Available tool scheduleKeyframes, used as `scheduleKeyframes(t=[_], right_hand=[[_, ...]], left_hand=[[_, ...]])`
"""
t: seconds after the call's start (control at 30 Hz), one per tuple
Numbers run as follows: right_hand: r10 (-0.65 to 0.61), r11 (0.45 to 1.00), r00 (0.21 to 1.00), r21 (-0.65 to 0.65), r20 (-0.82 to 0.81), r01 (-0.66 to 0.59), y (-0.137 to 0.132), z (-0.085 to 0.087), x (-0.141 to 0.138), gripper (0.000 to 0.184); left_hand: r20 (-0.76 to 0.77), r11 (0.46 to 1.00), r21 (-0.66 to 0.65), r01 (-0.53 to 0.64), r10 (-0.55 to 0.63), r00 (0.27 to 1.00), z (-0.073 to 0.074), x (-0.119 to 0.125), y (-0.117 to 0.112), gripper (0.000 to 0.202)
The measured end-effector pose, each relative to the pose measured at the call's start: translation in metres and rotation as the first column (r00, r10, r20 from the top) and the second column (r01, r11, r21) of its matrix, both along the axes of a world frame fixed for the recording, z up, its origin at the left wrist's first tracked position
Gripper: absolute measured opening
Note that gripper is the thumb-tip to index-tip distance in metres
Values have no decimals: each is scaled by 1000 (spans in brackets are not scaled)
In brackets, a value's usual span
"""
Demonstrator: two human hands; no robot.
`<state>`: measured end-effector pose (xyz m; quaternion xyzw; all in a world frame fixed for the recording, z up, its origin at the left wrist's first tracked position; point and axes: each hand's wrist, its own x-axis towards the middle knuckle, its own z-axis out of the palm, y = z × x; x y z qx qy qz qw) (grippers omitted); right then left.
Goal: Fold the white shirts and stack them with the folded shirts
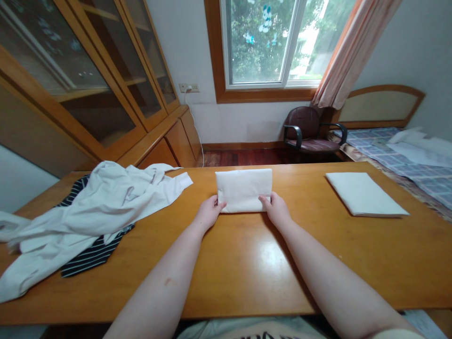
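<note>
A flat, neatly folded white cloth (243, 186), rectangular in outline, is held between my two hands over the far middle part of the table. My left hand (211, 210) grips its near left corner, the thumb lying on the face toward me and the fingers mostly hidden. At the near right corner my right hand (276, 207) pinches it the same way, thumb on top. The lower edge of the cloth is close to the tabletop; whether it touches cannot be told.
On the left of the wooden table (226, 263) lies a crumpled white shirt (106, 202) over a black striped cloth (102, 254). A flat white rectangular stack (365, 193) rests at the right. Beyond stand a glass-door cabinet (141, 113), an armchair (310, 129) and a bed (406, 146).
</note>
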<state>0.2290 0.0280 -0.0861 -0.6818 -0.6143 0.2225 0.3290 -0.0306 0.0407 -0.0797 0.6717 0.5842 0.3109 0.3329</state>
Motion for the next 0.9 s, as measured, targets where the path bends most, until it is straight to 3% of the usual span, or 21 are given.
scheduleKeyframes(t=[0.13,0.3,0.43,0.57,0.9], right_hand=[[-62,998,996,0,57,62,0,0,-2,37],[-108,994,990,-6,93,109,-3,3,-6,62],[-86,996,992,-27,90,89,-5,7,-7,51],[-60,997,990,-46,126,66,-6,11,-7,38],[-1,997,986,-80,167,14,-7,13,-10,36]], left_hand=[[-135,999,22,-35,38,990,4,6,-4,29],[-207,995,38,-94,100,973,7,13,-7,37],[-226,987,-12,-162,155,962,7,15,-10,59],[-284,992,-15,-122,113,952,13,20,-16,52],[-464,996,-48,-75,44,885,17,24,-20,51]])
